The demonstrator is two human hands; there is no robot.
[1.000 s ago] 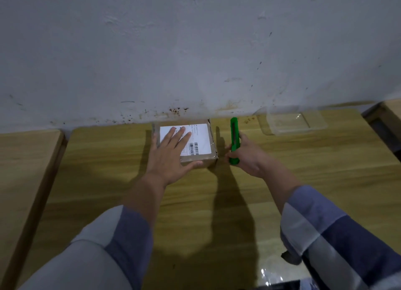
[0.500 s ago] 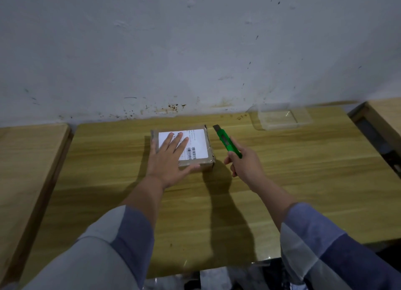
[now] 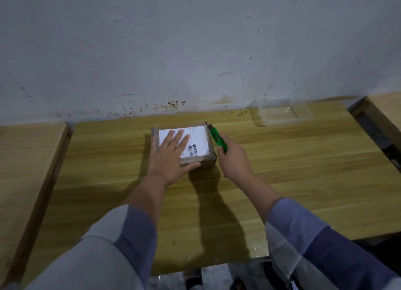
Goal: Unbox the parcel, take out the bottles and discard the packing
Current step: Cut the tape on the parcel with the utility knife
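A small taped cardboard parcel [image 3: 200, 144] with a white shipping label lies on the wooden table [image 3: 282, 170] near the wall. My left hand [image 3: 171, 157] presses flat on its top, fingers straight, thumb along the near edge. My right hand [image 3: 233, 159] grips a green utility knife [image 3: 218, 139], whose tip touches the parcel's far right corner. No bottles are visible.
A clear plastic container [image 3: 280, 114] sits at the back right of the table against the white wall. A second wooden table [image 3: 23, 159] stands to the left, and another [image 3: 384, 109] to the right with a gap between.
My right hand lifted the green knife off the table and brought it left, until the tip met the parcel's far right corner. My left hand stayed pressed on the parcel.
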